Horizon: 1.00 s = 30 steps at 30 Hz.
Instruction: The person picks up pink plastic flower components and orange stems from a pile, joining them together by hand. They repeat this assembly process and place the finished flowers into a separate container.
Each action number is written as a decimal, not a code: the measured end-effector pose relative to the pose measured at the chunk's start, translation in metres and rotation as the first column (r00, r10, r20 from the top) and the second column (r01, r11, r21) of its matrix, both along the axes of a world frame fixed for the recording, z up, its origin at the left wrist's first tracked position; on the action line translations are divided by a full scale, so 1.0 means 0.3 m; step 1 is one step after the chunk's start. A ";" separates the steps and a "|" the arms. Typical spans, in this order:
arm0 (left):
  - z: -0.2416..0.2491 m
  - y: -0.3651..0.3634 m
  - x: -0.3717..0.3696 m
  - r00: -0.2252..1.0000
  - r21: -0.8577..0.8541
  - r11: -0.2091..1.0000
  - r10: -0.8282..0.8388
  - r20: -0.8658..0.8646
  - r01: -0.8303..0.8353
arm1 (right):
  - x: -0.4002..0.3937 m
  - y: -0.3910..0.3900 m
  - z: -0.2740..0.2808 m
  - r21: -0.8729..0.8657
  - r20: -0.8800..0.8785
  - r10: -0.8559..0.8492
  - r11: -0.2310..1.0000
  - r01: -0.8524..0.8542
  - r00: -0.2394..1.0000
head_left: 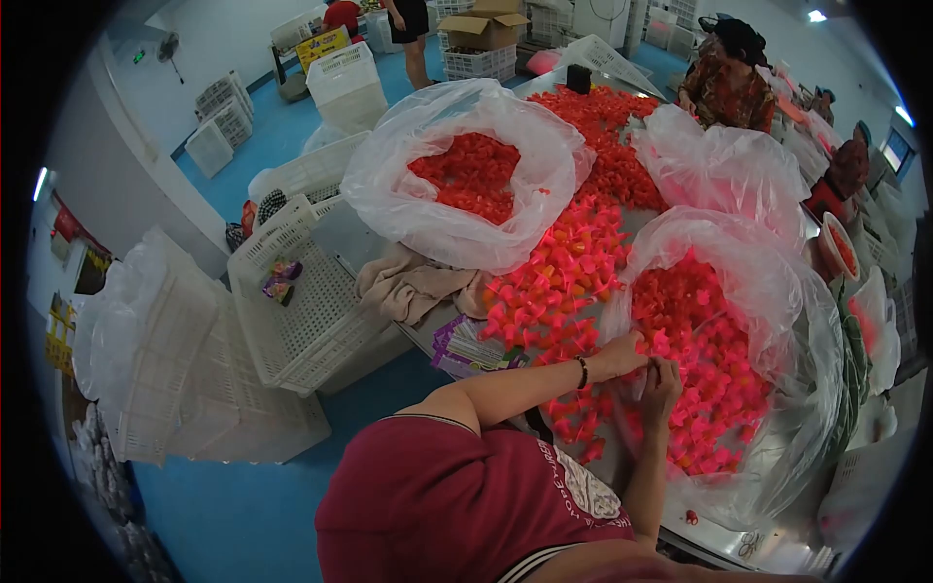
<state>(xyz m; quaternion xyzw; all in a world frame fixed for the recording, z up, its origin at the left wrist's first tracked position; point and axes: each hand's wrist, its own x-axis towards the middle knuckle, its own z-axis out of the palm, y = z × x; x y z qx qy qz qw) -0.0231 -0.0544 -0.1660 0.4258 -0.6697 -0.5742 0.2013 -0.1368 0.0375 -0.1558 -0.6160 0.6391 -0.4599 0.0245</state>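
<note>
Left hand: the left hand (pixel 630 352) was stretched forward from the arm with a thin dark wristband (pixel 581 371), at the near edge of the open clear plastic bag full of small red-pink plastic pieces (pixel 777 291).
Left grip: the fingers were closed narrow on one small red-pink plastic piece (pixel 649 342), as far as the view showed.
Right hand: the right hand (pixel 662 379) was raised just beside the left hand, its fingertips almost touching the same piece.
Right grip: the fingers were bent together, but I cannot tell if they pinched something.
Held piece: it was between the two hands, above the rim of the near bag, just over the pile of pieces (pixel 714 379) inside it.
Table: the grey metal table (pixel 768 549) carried a long loose heap of red and orange plastic pieces (pixel 564 272) running away from the person.
Second bag: another open clear plastic bag with red pieces (pixel 457 180) stood farther on the left part of the table.
Cloth: a crumpled beige cloth (pixel 413 287) lay near this second bag, at the table edge.
Crates: white perforated plastic crates (pixel 301 311) were stacked at the left of the table on the blue floor (pixel 253 486).
Other person: a person in a patterned shirt (pixel 727 87) sat at the far end of the table.
</note>
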 end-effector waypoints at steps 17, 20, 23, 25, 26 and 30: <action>0.048 0.039 0.041 0.933 -0.040 0.983 -0.184 -0.309 0.180 | -0.003 -0.001 0.005 0.024 0.066 -0.097 0.995 0.096 0.993; 0.047 0.051 0.034 0.932 -0.145 0.975 -0.206 -0.297 0.169 | -0.015 0.000 -0.009 0.024 0.108 -0.070 0.997 0.068 0.992; 0.082 0.067 0.038 0.943 -0.104 0.979 -0.197 -0.267 0.176 | -0.019 0.001 -0.011 -0.001 0.128 -0.072 0.997 0.073 0.989; 0.067 0.068 0.030 0.933 -0.195 0.966 -0.224 -0.283 0.172 | -0.018 0.002 -0.016 0.005 0.141 -0.086 0.996 0.086 0.986; 0.061 0.065 0.026 0.923 -0.290 0.945 -0.240 -0.301 0.151 | -0.018 0.001 -0.022 0.006 0.109 -0.107 0.994 0.107 0.988; 0.162 0.079 0.059 0.929 -0.229 0.937 -0.311 -0.199 0.264 | -0.027 0.007 -0.026 0.066 0.133 -0.114 0.992 0.106 0.985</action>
